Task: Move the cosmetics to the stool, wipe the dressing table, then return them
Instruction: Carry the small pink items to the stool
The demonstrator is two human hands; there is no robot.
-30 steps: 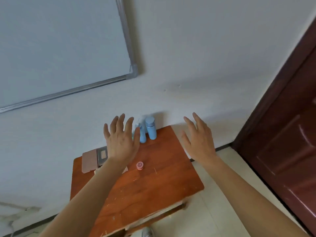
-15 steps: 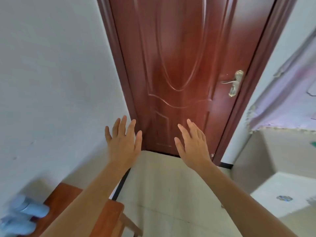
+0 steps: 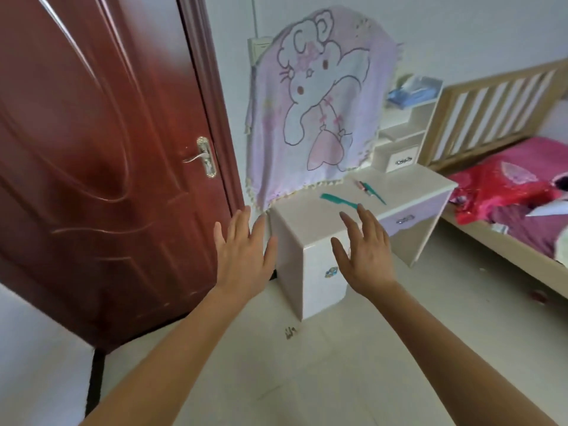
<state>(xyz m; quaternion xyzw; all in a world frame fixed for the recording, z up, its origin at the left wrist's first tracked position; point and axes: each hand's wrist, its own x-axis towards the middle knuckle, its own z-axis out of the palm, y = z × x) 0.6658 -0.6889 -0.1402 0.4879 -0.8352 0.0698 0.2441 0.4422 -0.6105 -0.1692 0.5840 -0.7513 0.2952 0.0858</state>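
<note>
At the dressing table [image 3: 307,219], reached by turning from the stool, left hand [image 3: 242,256] and right hand [image 3: 365,253] remain spread and empty; comb [image 3: 338,200] toward its back edge evidently awaits transfer.

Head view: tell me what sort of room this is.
Most likely a bedroom: a bed with pink bedding and a slatted wooden headboard, beside it a white dressing table with a teal comb on top, and a cartoon-print cloth draped behind the tabletop.
</note>
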